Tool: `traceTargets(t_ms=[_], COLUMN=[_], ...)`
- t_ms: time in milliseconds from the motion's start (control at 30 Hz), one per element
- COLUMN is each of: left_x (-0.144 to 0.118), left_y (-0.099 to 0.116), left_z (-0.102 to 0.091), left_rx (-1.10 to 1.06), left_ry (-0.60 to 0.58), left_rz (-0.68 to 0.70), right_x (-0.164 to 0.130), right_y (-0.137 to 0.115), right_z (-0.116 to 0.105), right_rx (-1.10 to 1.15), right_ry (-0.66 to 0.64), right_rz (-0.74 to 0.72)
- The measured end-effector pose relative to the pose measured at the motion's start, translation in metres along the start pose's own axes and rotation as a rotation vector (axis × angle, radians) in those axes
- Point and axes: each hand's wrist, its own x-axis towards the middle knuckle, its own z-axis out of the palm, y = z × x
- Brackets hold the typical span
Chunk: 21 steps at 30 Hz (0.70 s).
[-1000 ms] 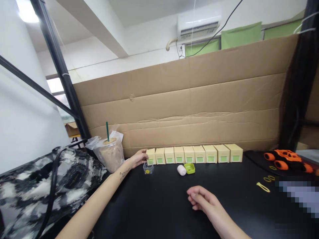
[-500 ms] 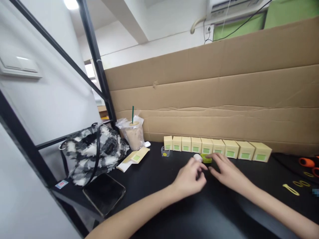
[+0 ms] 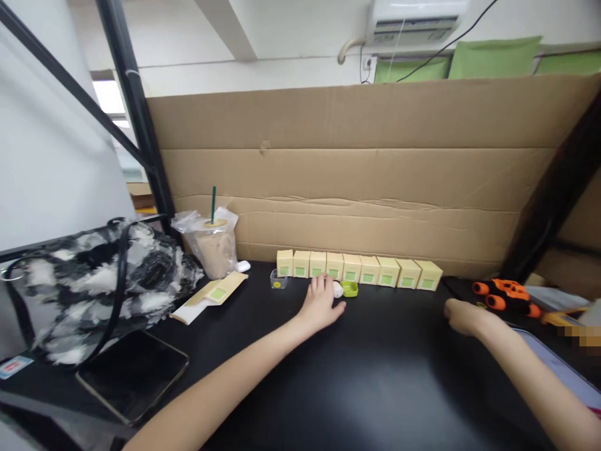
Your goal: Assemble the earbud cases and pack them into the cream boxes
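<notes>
My left hand (image 3: 322, 305) lies on the black table with its fingers apart and stretched toward the row of boxes. Right beside its fingers is a small white rounded object (image 3: 337, 289), next to a small lime-green open container (image 3: 349, 289). My right hand (image 3: 462, 316) is at the right side of the table, fingers curled inward. What it holds, if anything, is hidden. Near it a bit of a yellow band (image 3: 481, 305) shows. Several small cream boxes with green labels (image 3: 352, 269) stand in a row behind my left hand.
A clear small tub (image 3: 278, 280) stands by the row's left end. Leftward are flattened cardboard (image 3: 218, 293), a bagged drink cup (image 3: 216, 250), a furry bag (image 3: 117, 282) and a dark tablet-like device (image 3: 134, 376). An orange-black toy vehicle (image 3: 507, 297) sits right. Cardboard (image 3: 352, 175) walls the back.
My right hand has left the green container and moved to the right, where the yellow bands were. My left hand's fingers have spread beside the white object. The view has swung right.
</notes>
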Motion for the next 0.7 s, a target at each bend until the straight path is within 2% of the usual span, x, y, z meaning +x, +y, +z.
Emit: traceTargets(t_ms=[133, 267, 367, 433, 533, 700], left_x=[0.021, 0.038, 0.039, 0.029, 0.000, -0.049], left_y=[-0.003, 0.001, 0.006, 0.011, 0.017, 0.012], left_z=[0.010, 0.010, 0.004, -0.003, -0.012, -0.019], left_rx=[0.020, -0.060, -0.168, -0.263, -0.446, -0.824], left_ry=[-0.033, -0.116, -0.153, -0.174, -0.218, -0.286], left_rz=[0.083, 0.200, 0.217, 0.199, 0.138, -0.066], right_x=[-0.002, -0.004, -0.006, -0.009, -0.017, -0.048], right_y=[-0.004, -0.010, -0.017, -0.027, -0.052, -0.104], right_z=[-0.001, -0.007, -0.013, -0.016, -0.019, -0.022], right_rx=[0.036, 0.109, 0.180, 0.247, 0.395, 0.717], right_ry=[-0.201, -0.253, -0.265, -0.260, -0.219, -0.084], right_rz=[0.041, -0.024, -0.111, -0.194, -0.346, -0.546])
